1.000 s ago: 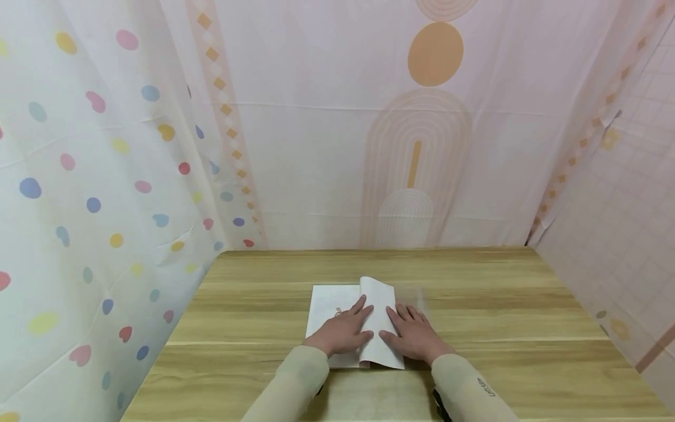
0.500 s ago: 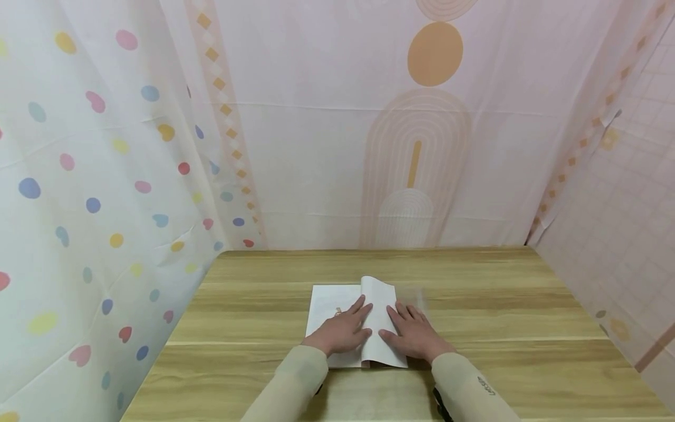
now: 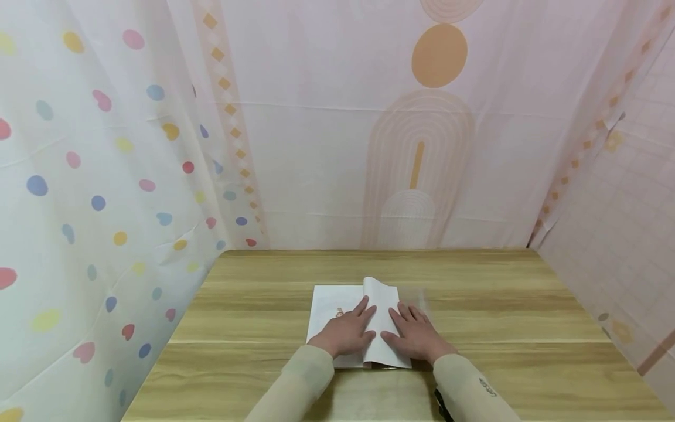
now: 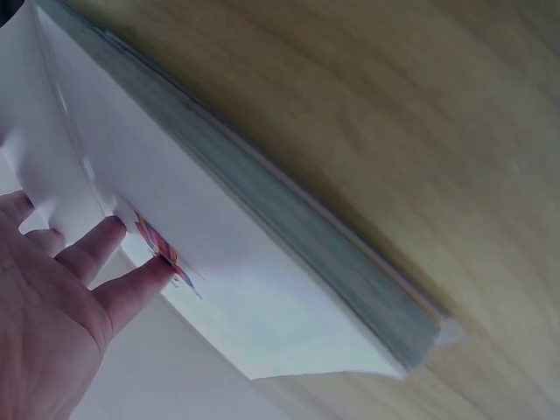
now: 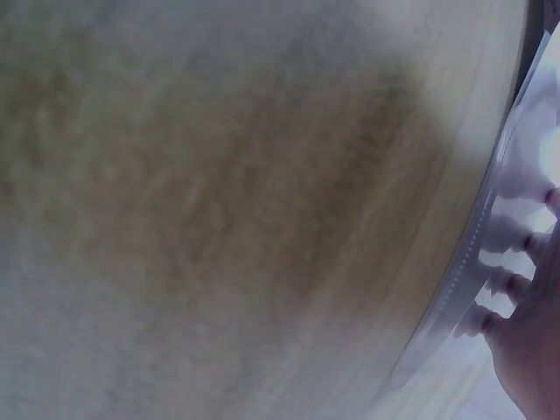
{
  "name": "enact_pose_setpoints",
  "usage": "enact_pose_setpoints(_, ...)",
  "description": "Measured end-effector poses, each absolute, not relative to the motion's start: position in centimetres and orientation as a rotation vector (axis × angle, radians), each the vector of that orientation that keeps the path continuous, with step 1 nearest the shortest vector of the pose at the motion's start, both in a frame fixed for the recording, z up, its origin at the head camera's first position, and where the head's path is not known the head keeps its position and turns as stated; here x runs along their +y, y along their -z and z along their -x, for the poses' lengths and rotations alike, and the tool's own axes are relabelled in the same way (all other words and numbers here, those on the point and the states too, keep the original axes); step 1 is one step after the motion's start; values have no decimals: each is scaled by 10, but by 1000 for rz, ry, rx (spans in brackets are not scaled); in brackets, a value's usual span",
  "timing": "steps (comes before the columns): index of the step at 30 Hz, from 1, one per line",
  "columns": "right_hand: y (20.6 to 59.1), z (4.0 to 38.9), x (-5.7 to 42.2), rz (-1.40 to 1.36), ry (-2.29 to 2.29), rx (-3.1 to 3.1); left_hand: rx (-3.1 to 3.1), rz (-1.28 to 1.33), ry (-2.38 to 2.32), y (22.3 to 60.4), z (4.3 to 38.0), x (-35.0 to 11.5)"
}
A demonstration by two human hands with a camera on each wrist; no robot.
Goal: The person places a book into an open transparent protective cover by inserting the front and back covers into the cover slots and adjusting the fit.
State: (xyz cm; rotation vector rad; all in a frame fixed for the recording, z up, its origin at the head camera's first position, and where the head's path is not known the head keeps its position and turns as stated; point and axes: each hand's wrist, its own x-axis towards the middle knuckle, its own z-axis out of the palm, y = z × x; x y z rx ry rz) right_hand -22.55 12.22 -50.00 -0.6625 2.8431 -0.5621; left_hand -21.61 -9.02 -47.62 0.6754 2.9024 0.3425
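Observation:
A thick book (image 3: 329,296) with white pages and a small coloured picture lies on the table, its grey-looking page edges (image 4: 289,219) showing in the left wrist view. A white leaf (image 3: 377,346) bulges up over its right part. My left hand (image 3: 347,333) rests on the left page with fingers spread, its fingertips at the foot of the bulging leaf. On the leaf's right side presses my right hand (image 3: 416,335), fingers extended. Clear plastic film (image 3: 423,299) juts out past the right edge, and a see-through edge (image 5: 468,236) shows beside that hand in the right wrist view.
The wood-grain table (image 3: 253,305) runs out around the book on all sides. Patterned curtains (image 3: 316,176) hang behind its far edge and along the left and right.
The view has shifted slightly. The leaf's lower right corner has slid a little to the right. Both hands keep nearly the same place on the book.

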Motion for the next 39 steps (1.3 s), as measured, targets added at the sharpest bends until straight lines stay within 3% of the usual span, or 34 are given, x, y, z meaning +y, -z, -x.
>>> enact_pose_setpoints(39, 495, 223, 125, 631, 698, 2821, 2864, -568, -396, 476, 217, -86)
